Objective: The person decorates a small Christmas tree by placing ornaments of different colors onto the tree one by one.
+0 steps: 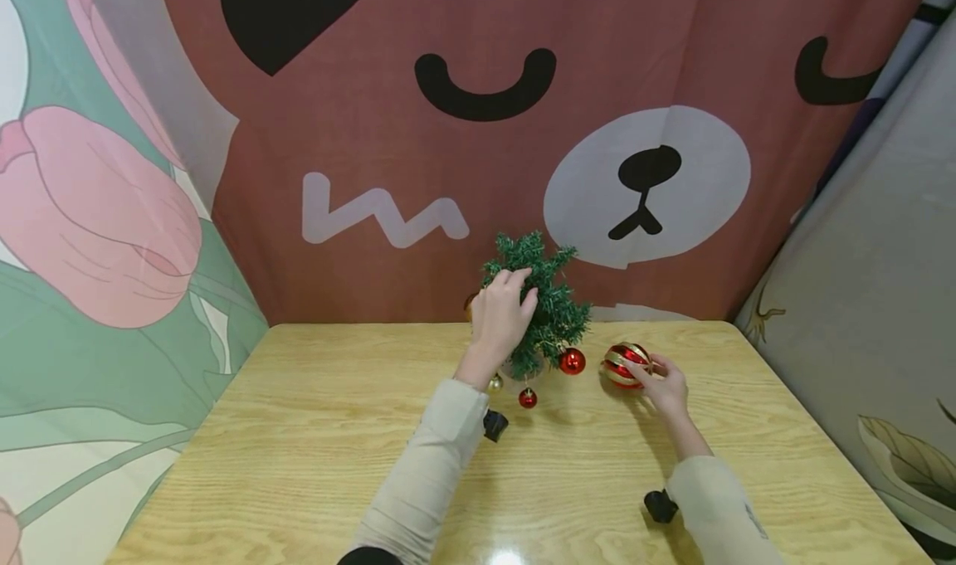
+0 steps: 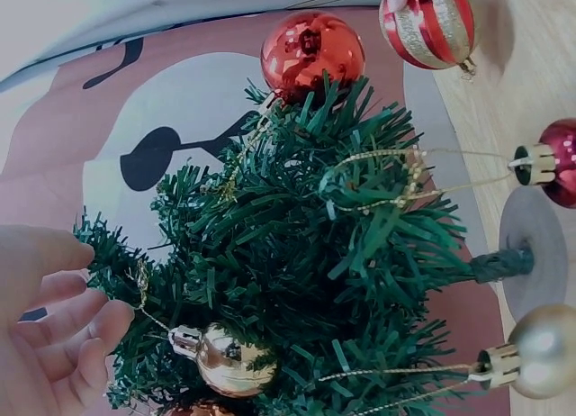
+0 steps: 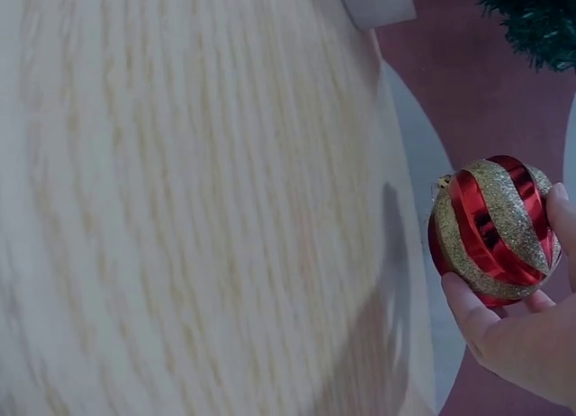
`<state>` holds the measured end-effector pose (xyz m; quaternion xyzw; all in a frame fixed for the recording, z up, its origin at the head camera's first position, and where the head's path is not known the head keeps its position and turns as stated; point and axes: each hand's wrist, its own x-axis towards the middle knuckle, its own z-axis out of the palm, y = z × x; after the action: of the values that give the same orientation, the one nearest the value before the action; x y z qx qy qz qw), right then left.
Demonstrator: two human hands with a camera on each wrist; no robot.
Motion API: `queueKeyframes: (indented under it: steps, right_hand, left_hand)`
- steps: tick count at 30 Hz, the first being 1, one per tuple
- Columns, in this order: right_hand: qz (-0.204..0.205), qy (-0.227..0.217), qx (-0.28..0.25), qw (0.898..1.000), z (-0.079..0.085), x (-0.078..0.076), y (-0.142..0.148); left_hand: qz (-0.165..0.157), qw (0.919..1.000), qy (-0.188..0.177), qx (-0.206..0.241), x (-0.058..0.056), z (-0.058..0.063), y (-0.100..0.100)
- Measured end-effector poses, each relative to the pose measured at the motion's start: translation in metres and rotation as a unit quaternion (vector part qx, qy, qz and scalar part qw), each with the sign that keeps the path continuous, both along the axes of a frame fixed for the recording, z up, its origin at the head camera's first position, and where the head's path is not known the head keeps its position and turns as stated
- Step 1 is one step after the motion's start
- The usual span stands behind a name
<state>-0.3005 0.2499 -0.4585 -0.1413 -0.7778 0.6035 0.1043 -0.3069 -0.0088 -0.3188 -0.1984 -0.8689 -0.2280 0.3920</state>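
A small green Christmas tree point(image 1: 556, 312) stands near the table's back edge. My left hand point(image 1: 502, 316) is over its upper left side; in the left wrist view the relaxed fingers point(image 2: 67, 344) are right at the branch tips, near a gold ball point(image 2: 232, 360) on a thin gold loop. To the right of the tree, my right hand point(image 1: 667, 388) holds a large red-and-gold striped Christmas ball point(image 1: 626, 364) between thumb and fingers. Other hanging balls are a shiny red one point(image 1: 572, 361), a small dark red one point(image 1: 528, 398) and a pale gold one point(image 2: 543, 351).
The tree's round pale base point(image 2: 531, 254) rests on the light wood table point(image 1: 314, 432). A brown curtain point(image 1: 373, 275) with a bear's face hangs right behind the table. Printed cloth point(image 1: 866, 316) hangs along the right side. Black wrist devices point(image 1: 495, 425) sit at both sleeves.
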Motion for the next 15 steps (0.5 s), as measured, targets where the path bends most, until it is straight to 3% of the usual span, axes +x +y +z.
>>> queueKeyframes:
  steps: [7,10,15]
  right_hand:
    - [-0.007,0.021,-0.047,0.999,0.004,0.004,0.000]
    - [-0.011,0.047,-0.082,0.995,-0.010,-0.005,0.007]
    - [-0.019,0.092,-0.149,0.984,-0.050,-0.036,0.027]
  left_hand:
    - [-0.004,0.9999,0.010,0.000,0.000,-0.001,0.000]
    - [-0.003,0.9999,0.012,-0.001,0.000,-0.001,0.001]
    - [0.000,0.9999,0.011,-0.005,-0.001,-0.001,0.000]
